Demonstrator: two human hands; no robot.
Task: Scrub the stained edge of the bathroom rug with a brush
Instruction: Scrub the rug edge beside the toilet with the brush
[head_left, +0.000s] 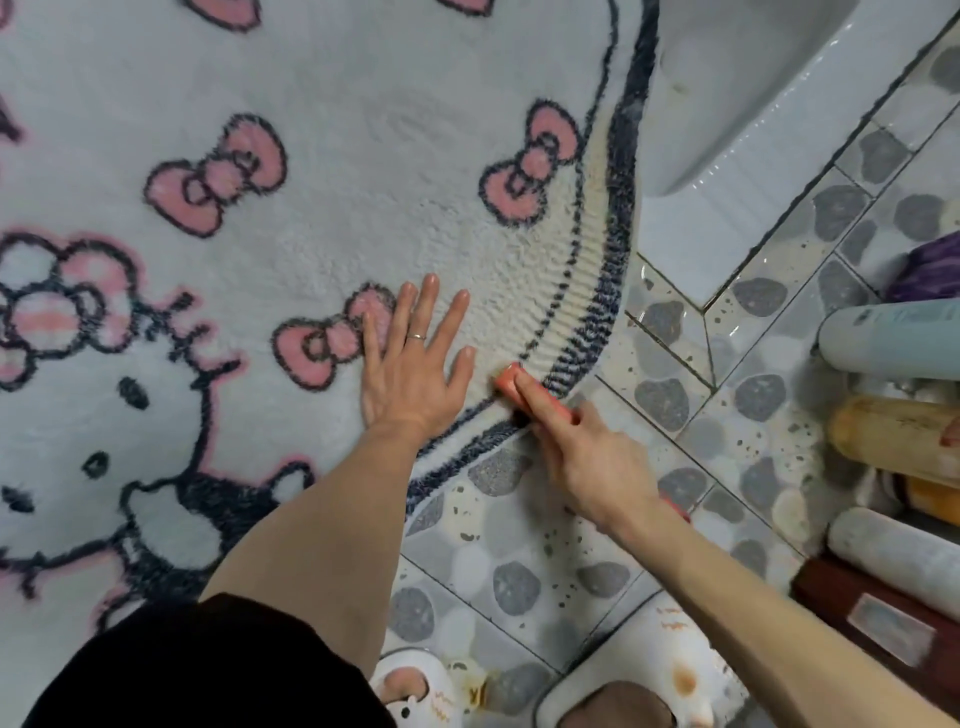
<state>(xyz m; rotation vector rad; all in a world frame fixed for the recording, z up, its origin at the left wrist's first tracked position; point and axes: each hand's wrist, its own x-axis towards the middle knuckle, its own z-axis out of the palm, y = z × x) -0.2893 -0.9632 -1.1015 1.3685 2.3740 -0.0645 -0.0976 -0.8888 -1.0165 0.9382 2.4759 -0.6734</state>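
Your left hand (410, 374) lies flat on the rug (322, 171), fingers spread wide and palm down, holding nothing; a ring (416, 336) sits on one finger. It presses the pile just inside the rug's dark border, beside a pink bow (337, 338) in the pattern.

Your right hand (592, 457) is closed around the brush (511, 382), a pink one, with the forefinger stretched along its back. The brush head rests on the rug's edge, right beside your left thumb, where the pile looks yellowish and shows combed ridges running along the dark border (597, 306). The handle end pokes out behind your wrist, over the floor (519, 551).

The rug covers the upper left; its curved edge runs from the white fixture (737, 93) at the top down past the brush. Beyond the edge lies pebble-patterned tile. Well to the right of the brush, bottles (893, 338) lie stacked at the frame's side. Below the brush, your slippers (660, 660) stand on the floor.
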